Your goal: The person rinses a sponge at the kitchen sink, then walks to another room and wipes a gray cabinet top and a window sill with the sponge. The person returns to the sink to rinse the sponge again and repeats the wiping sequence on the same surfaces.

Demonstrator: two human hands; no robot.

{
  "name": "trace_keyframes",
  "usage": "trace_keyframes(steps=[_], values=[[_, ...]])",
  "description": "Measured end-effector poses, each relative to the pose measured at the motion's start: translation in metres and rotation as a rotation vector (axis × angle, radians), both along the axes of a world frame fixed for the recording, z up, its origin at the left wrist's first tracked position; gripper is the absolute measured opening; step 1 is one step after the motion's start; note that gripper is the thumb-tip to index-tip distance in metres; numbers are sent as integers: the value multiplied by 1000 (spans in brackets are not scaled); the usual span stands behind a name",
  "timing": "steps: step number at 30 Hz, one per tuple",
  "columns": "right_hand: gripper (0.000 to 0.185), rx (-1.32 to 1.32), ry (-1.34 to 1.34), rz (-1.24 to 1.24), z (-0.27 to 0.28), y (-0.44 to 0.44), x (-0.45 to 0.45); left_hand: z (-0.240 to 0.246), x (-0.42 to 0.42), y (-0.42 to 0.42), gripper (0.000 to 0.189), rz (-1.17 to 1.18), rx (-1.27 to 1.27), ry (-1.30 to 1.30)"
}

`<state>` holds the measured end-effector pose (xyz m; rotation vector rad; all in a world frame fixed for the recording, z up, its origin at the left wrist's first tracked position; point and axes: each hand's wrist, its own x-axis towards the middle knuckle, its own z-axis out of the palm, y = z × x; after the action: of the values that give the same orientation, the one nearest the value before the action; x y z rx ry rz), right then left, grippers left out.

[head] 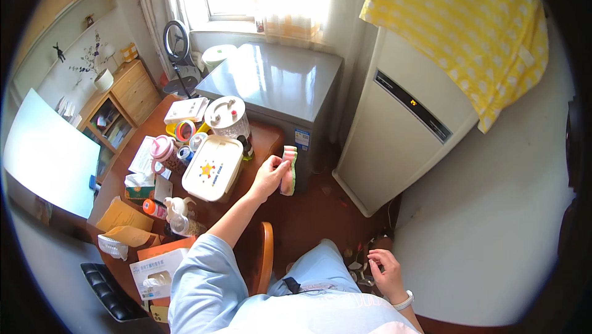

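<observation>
My left hand [268,178] pinches a flat pink strip with green scalloped edges [288,172] between thumb and fingers, held up beside the table's right edge; what exactly the strip is, I cannot tell. Just left of that hand, a cream lidded box with a star print [213,167] lies on the wooden table. My right hand [385,273] hangs low beside my right leg, its fingers loosely bent and apart, with nothing seen in it. A white band circles that wrist.
Around the box stand a large clear canister with a white lid [226,114], a pink tumbler [163,149] and a tissue box [140,191]. A chair's wooden back [265,257] rises near my left side. A grey chest appliance [273,80] and a tall air conditioner [397,126] stand ahead.
</observation>
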<state>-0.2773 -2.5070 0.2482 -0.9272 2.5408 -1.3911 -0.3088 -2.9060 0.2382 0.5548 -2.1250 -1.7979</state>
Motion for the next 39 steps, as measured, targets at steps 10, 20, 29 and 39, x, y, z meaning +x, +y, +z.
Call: trace_keyframes(steps=[10, 20, 29, 39], values=[[14, 2, -23, 260, 1, -98, -213, -4, -136, -89, 32, 395, -793, 49], [11, 72, -57, 124, 7, -81, -357, -106, -287, -199, 38, 677, -1061, -376], [11, 66, -158, -63, -6, -79, -385, -112, -388, -163, 20, 420, -585, -16], [11, 65, -104, 46, 6, -142, -424, -88, -270, -194, 23, 162, -1321, -110]])
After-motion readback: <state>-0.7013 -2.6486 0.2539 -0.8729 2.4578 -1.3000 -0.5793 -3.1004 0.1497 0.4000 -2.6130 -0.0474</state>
